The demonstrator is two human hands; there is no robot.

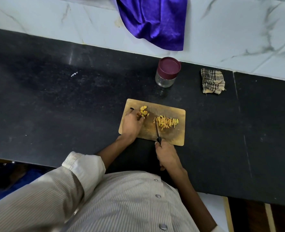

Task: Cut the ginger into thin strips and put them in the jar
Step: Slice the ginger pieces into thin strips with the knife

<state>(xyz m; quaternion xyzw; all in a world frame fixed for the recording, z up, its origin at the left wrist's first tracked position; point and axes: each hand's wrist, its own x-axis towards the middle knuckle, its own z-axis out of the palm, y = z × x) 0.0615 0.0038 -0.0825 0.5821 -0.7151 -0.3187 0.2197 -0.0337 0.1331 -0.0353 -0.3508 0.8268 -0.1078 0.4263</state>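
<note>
A rectangular wooden cutting board [166,108] lies on the black stone worktop [54,97], near its front edge. On the board's left part sits a small heap of yellow ginger slices [144,111]; to the right lies a pile of thin yellow ginger strips [166,122]. The left hand [131,123] rests on the board touching the slices. The right hand [167,155], near the board's front edge, holds a black-handled knife [157,131], blade at the strips' left edge. Behind the board stands a clear glass jar with a maroon lid [167,72]. Right of the jar lies a folded checked cloth [212,81]. A purple fabric [155,20] hangs on the far wall.
</note>
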